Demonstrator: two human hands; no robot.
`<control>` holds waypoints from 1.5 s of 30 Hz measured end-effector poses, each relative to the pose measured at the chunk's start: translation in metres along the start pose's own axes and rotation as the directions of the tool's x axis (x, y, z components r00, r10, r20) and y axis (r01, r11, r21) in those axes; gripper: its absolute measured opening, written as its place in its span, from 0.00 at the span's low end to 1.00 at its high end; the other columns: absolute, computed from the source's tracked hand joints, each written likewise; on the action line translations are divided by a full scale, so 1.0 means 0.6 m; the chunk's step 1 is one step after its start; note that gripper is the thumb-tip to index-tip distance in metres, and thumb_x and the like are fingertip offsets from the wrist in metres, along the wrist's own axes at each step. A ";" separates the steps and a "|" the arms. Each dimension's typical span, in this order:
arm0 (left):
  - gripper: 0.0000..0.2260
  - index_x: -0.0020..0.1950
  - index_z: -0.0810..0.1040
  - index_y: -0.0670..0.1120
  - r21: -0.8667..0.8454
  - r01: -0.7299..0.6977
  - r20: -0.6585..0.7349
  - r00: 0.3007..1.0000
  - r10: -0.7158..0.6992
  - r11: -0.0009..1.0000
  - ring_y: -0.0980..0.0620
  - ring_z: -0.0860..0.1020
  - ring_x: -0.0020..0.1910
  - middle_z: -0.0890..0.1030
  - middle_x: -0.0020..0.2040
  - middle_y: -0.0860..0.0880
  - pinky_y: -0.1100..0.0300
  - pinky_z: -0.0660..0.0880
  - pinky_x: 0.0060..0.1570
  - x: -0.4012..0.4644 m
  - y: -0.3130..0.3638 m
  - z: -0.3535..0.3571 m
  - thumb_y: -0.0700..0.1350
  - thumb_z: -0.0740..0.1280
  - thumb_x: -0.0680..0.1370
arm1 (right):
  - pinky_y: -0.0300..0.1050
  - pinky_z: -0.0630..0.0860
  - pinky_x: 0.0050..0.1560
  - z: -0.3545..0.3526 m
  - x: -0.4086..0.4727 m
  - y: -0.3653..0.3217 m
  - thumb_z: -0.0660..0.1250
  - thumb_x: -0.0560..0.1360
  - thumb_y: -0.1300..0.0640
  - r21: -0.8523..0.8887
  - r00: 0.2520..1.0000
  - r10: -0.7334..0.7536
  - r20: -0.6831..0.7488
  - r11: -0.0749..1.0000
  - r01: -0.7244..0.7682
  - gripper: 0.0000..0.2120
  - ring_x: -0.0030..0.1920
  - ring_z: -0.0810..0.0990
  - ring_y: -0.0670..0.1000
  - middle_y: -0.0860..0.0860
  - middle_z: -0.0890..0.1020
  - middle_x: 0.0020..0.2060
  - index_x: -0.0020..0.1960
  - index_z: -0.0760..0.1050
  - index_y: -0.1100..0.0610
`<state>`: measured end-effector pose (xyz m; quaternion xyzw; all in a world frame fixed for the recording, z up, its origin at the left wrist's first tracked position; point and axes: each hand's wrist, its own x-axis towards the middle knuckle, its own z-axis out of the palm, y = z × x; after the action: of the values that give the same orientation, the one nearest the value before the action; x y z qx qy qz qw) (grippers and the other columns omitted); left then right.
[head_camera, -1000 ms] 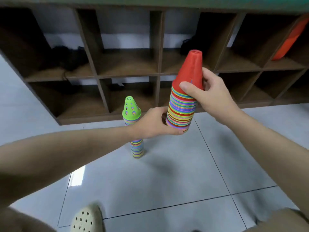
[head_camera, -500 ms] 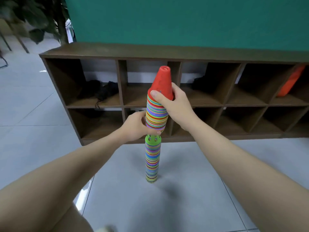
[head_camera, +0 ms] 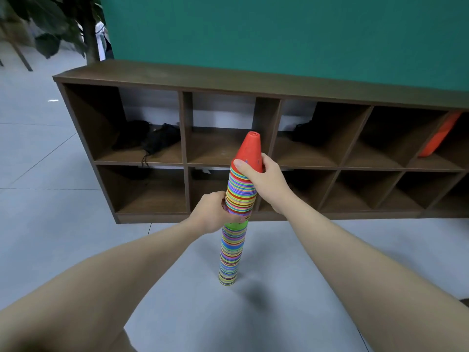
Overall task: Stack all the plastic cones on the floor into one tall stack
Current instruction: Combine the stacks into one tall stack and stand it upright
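A multicoloured stack of plastic cones with a red cone on top sits over the green tip of a second striped stack that stands upright on the grey floor. My right hand grips the upper stack just under the red cone. My left hand holds the bottom rim of the upper stack, where it meets the green cone. Only a thin band of the green cone shows below the upper stack.
A low brown cubby shelf runs behind the stacks against a teal wall. Dark items lie in an upper left cubby and an orange object leans in the far right one. A potted plant stands at the back left.
The upper stack has been carried over the green-topped stack and lowered onto it. The green cone is almost fully covered now. The view has tilted up.
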<state>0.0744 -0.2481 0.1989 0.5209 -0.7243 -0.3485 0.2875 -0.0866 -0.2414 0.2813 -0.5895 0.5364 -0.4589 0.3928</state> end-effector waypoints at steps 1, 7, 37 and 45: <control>0.26 0.61 0.81 0.47 -0.001 0.009 -0.001 1.000 -0.009 1.000 0.56 0.83 0.51 0.85 0.52 0.54 0.54 0.81 0.57 0.002 -0.006 0.004 0.53 0.81 0.67 | 0.45 0.83 0.52 0.002 0.003 0.007 0.74 0.72 0.39 -0.007 1.000 0.009 0.009 1.000 -0.009 0.25 0.52 0.84 0.48 0.44 0.82 0.54 0.64 0.72 0.48; 0.26 0.59 0.82 0.49 0.015 0.053 0.006 0.999 -0.053 0.998 0.55 0.83 0.50 0.85 0.51 0.54 0.55 0.81 0.55 0.010 -0.035 0.021 0.56 0.82 0.65 | 0.50 0.83 0.55 0.017 0.018 0.042 0.73 0.71 0.37 -0.079 0.998 0.048 0.051 0.996 -0.044 0.31 0.53 0.84 0.48 0.46 0.81 0.57 0.68 0.70 0.48; 0.26 0.64 0.79 0.49 0.070 0.110 0.138 0.983 -0.118 0.992 0.53 0.82 0.54 0.84 0.56 0.53 0.54 0.79 0.60 0.035 -0.075 0.034 0.52 0.81 0.69 | 0.47 0.82 0.55 0.034 0.023 0.108 0.73 0.72 0.39 -0.110 0.988 0.060 0.142 0.993 -0.045 0.31 0.56 0.81 0.49 0.44 0.79 0.60 0.70 0.67 0.45; 0.28 0.67 0.76 0.50 0.075 0.069 0.135 0.988 -0.079 0.995 0.54 0.80 0.55 0.82 0.59 0.52 0.59 0.77 0.58 0.031 -0.056 0.029 0.52 0.79 0.70 | 0.43 0.80 0.52 0.026 0.026 0.097 0.73 0.72 0.39 -0.158 0.986 0.067 0.150 0.987 -0.043 0.32 0.55 0.80 0.47 0.45 0.78 0.60 0.72 0.67 0.47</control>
<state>0.0739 -0.2695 0.1624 0.5318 -0.7345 -0.3684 0.2051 -0.0871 -0.2639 0.2235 -0.6370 0.5541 -0.3579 0.3990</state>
